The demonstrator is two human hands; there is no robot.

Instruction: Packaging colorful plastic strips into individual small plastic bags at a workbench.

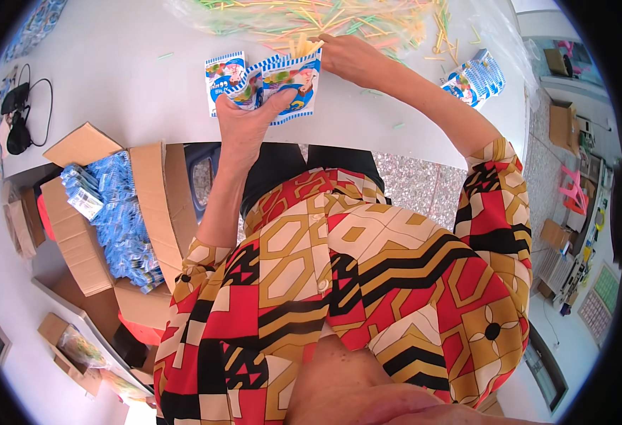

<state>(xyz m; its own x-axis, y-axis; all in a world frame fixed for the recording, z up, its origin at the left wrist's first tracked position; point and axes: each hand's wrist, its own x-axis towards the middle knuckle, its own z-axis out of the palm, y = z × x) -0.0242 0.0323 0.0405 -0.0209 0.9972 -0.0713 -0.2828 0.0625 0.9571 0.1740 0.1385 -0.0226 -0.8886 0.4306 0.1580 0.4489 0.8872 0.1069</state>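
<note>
My left hand (248, 122) is closed around several small blue-and-white printed packets, its thumb pressed on the front packet (289, 88). Another packet (224, 74) fans out to the left. From the open top of the front packet rises a bunch of pale yellow straw-like sticks (304, 47). My right hand (353, 60) is at the packet's upper right corner, fingers bent in against the sticks; the packet partly hides the fingertips. Beyond my hands, many thin yellow, green and orange sticks (353, 20) lie on clear plastic.
More packets (475, 78) lie at the right of the white table (162, 92). At the left, below the table edge, an open cardboard box (80, 244) holds many blue packets (123, 212). A black cable with a dark device (19, 131) lies at the far left.
</note>
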